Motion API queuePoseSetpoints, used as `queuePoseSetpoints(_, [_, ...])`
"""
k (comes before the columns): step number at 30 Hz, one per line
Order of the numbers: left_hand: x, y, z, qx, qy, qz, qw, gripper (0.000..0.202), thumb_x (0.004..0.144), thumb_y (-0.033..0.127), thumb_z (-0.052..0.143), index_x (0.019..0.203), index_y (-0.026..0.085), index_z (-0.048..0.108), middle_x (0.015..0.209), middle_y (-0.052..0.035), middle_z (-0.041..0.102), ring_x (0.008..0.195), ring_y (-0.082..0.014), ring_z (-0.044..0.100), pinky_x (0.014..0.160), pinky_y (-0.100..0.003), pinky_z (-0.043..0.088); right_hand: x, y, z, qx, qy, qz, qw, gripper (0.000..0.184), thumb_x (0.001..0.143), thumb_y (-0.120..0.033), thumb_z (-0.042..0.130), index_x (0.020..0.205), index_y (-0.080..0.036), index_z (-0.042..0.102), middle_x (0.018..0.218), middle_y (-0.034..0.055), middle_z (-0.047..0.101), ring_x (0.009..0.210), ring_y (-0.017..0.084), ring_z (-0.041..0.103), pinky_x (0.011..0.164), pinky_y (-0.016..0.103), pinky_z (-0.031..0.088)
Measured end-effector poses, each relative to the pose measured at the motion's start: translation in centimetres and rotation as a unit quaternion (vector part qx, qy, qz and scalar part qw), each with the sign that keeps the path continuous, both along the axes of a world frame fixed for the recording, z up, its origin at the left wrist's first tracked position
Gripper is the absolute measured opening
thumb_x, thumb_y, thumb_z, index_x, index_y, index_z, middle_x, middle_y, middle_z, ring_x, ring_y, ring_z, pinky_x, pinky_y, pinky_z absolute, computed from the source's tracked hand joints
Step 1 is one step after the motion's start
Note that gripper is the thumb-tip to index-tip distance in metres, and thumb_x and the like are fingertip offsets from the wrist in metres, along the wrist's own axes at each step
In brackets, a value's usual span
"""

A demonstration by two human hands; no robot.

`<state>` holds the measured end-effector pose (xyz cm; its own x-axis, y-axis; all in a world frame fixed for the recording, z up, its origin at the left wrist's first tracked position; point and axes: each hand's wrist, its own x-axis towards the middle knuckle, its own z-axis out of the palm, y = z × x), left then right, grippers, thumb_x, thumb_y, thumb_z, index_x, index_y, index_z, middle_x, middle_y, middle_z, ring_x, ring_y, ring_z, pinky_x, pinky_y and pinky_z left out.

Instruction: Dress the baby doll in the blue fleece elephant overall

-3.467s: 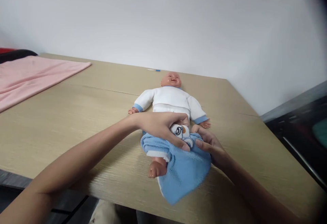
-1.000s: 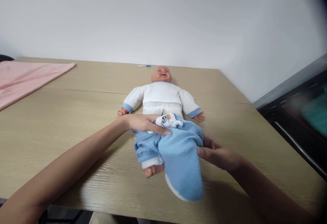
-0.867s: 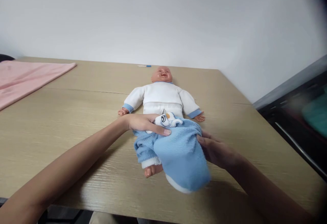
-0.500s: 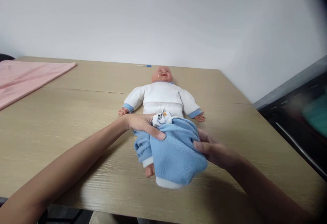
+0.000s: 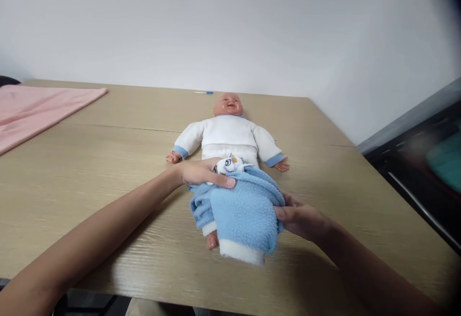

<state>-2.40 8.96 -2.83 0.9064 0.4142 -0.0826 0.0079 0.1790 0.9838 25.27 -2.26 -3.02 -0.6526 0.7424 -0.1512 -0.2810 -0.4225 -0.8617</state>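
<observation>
A baby doll (image 5: 228, 131) lies on its back, head toward the wall, in a white top with blue cuffs. Blue fleece pants (image 5: 241, 215) with white cuffs and a cartoon patch are around its lower legs. One doll foot (image 5: 212, 240) sticks out of the pant leg on the left; the other foot is hidden inside the fabric. My left hand (image 5: 205, 172) is closed on the waist part of the pants, thumb on top. On the right side, my right hand (image 5: 300, 217) pinches the edge of the pants, its fingers partly behind the cloth.
A pink cloth (image 5: 39, 109) lies flat on the wooden table (image 5: 118, 162) at the far left. Behind the doll's head is a thin pen-like item (image 5: 204, 92) with a blue end. A dark piece of furniture (image 5: 414, 162) stands beyond the table's right edge.
The loose pant leg on the right has narrowed and straightened, its white cuff now more visible. My right hand has shifted slightly; my left hand keeps its grip almost unmoved.
</observation>
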Motion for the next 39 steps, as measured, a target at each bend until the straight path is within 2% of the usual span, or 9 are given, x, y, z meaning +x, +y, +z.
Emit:
queuePoseSetpoints(6, [-0.2,0.6,-0.7,-0.028,-0.027,-0.050,0.998,0.076,0.066,0.065,0.099,0.121,0.017,0.079,0.100,-0.0065,0.080,0.087,-0.0194,0.073,0.084,-0.028,0.060,-0.4,-0.3,0.6,-0.045,0.024,0.004,0.999,0.034,0.084,-0.044,0.096,0.104,-0.022,0.079,0.081,-0.0019,0.065,0.074,0.014,0.063,0.070,0.025,0.056])
queuePoseSetpoints(13, [-0.4,1.3,0.1,0.036,0.010,-0.132,0.991,0.097,0.048,0.047,0.111,0.134,0.020,0.074,0.110,-0.0063,0.084,0.107,-0.0277,0.077,0.106,-0.036,0.060,-0.3,-0.2,0.8,-0.066,-0.030,-0.032,0.997,0.038,0.085,-0.050,0.093,0.107,-0.022,0.078,0.089,0.0001,0.067,0.078,0.014,0.062,0.072,0.023,0.054])
queuePoseSetpoints(15, [-0.3,1.2,0.1,0.054,0.017,-0.128,0.990,0.096,0.052,0.045,0.111,0.136,0.020,0.073,0.115,-0.0063,0.084,0.114,-0.0279,0.077,0.113,-0.037,0.057,-0.5,-0.2,1.0,-0.057,-0.039,-0.015,0.997,0.039,0.087,-0.052,0.092,0.106,-0.021,0.078,0.087,-0.0002,0.067,0.077,0.013,0.062,0.072,0.023,0.053])
queuePoseSetpoints(19, [-0.3,1.3,-0.6,0.073,0.008,-0.104,0.992,0.082,0.069,0.060,0.101,0.133,0.017,0.073,0.125,-0.0100,0.083,0.124,-0.0295,0.075,0.121,-0.042,0.053,-0.9,-0.4,1.3,-0.001,-0.068,0.027,0.997,0.040,0.091,-0.051,0.089,0.112,-0.020,0.077,0.096,0.0010,0.072,0.088,0.013,0.068,0.083,0.021,0.055])
queuePoseSetpoints(25, [-0.3,1.0,-0.8,0.071,-0.005,-0.084,0.994,0.064,0.087,0.059,0.090,0.133,0.018,0.075,0.130,-0.0105,0.082,0.125,-0.0267,0.075,0.120,-0.040,0.053,-1.1,-0.5,1.7,0.049,-0.093,0.104,0.989,0.071,0.082,-0.057,0.094,0.136,-0.016,0.070,0.110,0.0069,0.077,0.091,0.017,0.070,0.081,0.025,0.058])
queuePoseSetpoints(27, [-0.2,0.8,-0.5,0.063,-0.007,-0.082,0.995,0.063,0.086,0.058,0.091,0.133,0.019,0.076,0.129,-0.0100,0.082,0.123,-0.0261,0.075,0.119,-0.040,0.054,-1.2,-0.5,1.4,0.057,-0.102,0.091,0.989,0.070,0.080,-0.060,0.094,0.129,-0.015,0.074,0.104,0.0069,0.077,0.088,0.018,0.070,0.080,0.026,0.058])
queuePoseSetpoints(32, [-0.1,0.6,-0.3,0.058,0.000,-0.074,0.996,0.068,0.083,0.063,0.092,0.132,0.019,0.077,0.125,-0.0093,0.083,0.114,-0.0248,0.077,0.113,-0.038,0.057,-1.5,-0.7,0.3,0.061,-0.077,-0.028,0.995,0.058,0.083,-0.064,0.091,0.116,-0.017,0.077,0.094,0.0064,0.077,0.082,0.020,0.071,0.078,0.031,0.062])
queuePoseSetpoints(35, [-0.4,0.8,-0.6,0.085,0.028,-0.046,0.995,0.071,0.085,0.070,0.086,0.133,0.018,0.076,0.129,-0.0099,0.081,0.112,-0.0237,0.076,0.108,-0.036,0.058,-1.9,-0.6,0.4,0.023,-0.025,-0.018,0.999,0.047,0.091,-0.064,0.084,0.102,-0.019,0.074,0.083,0.0044,0.073,0.064,0.018,0.067,0.060,0.030,0.060])
queuePoseSetpoints(39, [-0.5,0.7,-0.8,0.065,0.032,-0.028,0.997,0.083,0.082,0.082,0.081,0.134,0.018,0.075,0.136,-0.0132,0.079,0.119,-0.0267,0.076,0.110,-0.038,0.058,-2.5,-0.6,0.9,0.026,-0.002,-0.001,1.000,0.045,0.097,-0.061,0.078,0.084,-0.021,0.063,0.074,0.0010,0.065,0.059,0.016,0.063,0.059,0.031,0.059])
